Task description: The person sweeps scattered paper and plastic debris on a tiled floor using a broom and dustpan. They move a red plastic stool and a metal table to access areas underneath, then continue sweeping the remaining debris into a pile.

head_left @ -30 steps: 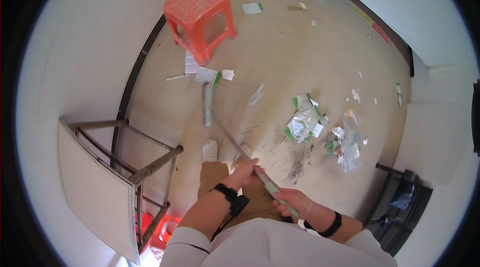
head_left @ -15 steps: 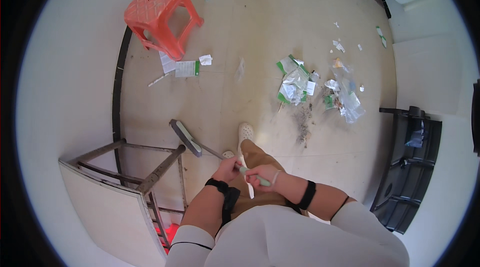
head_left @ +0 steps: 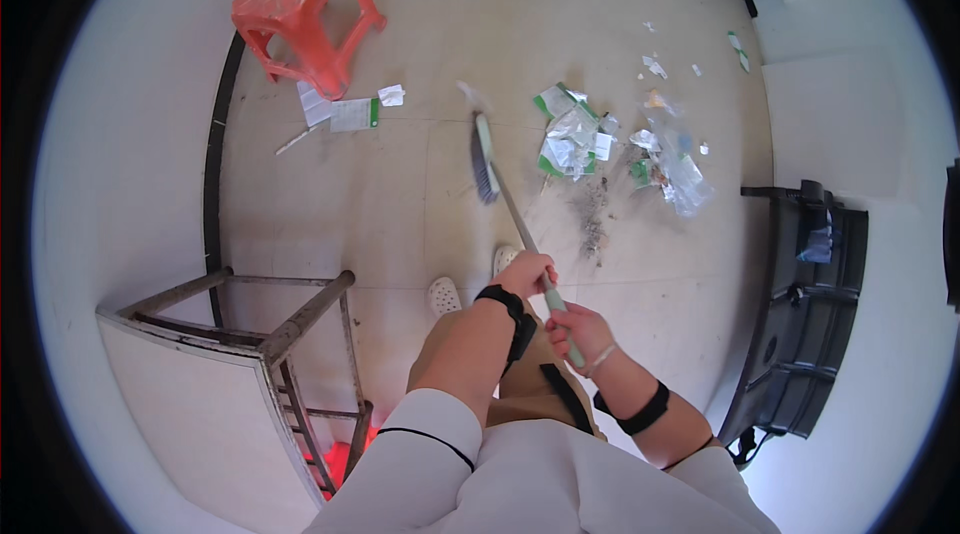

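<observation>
Both of my hands hold a broom with a grey and pale-green handle. My left hand is wrapped round the shaft, and my right hand grips the green end below it. The broom head, with dark bristles, is out in front of my feet, left of the litter. Beside it to the right lies a heap of green-and-white papers and clear wrapping. Further right are a crumpled clear plastic bag and a smear of dark dirt.
A red plastic stool stands far left, with papers and a thin white stick near it. A metal-framed table is at near left. Against the right wall is a black shelf unit. Small paper scraps lie far right.
The broom head has swung from near the table frame forward and right, towards the heap. My hands have moved right with the handle, and my feet have shifted.
</observation>
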Motion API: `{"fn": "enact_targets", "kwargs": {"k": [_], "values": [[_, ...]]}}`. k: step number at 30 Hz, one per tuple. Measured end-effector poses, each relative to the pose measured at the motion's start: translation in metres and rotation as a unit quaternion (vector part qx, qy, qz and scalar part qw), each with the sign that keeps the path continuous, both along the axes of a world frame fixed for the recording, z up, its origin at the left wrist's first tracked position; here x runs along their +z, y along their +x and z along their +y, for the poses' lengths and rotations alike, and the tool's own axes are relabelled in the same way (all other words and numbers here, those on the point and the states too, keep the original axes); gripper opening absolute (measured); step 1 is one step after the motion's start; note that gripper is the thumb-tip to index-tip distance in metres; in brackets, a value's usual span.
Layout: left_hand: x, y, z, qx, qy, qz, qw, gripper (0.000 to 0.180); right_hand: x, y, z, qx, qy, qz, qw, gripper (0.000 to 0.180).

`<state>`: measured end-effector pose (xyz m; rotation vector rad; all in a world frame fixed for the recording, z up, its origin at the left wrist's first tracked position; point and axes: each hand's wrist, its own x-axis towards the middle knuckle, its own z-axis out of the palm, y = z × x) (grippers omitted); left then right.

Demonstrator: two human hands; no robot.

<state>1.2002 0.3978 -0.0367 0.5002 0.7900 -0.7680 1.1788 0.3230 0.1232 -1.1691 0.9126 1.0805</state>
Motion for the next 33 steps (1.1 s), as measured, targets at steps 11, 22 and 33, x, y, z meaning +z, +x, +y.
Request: {"fn": "enact_targets", "kwargs": {"k": [11, 22, 33], "values": [[0.077, -0.072, 0.006, 0.147, -0.041, 0.011, 0.988, 0.009, 0.046, -0.032, -0.045, -0.025, 0.147, 0.159, 0.976, 0.006], [0.050, -0.122, -0.023, 0.114, 0.004, 0.155, 0.981, 0.018, -0.037, -0.036, -0.056, -0.036, 0.207, 0.292, 0.933, 0.006], [0.020, 0.062, -0.235, 0.077, -0.070, 0.118, 0.988, 0.005, -0.033, 0.120, -0.262, -0.046, 0.069, 0.197, 0.977, 0.009]]}}
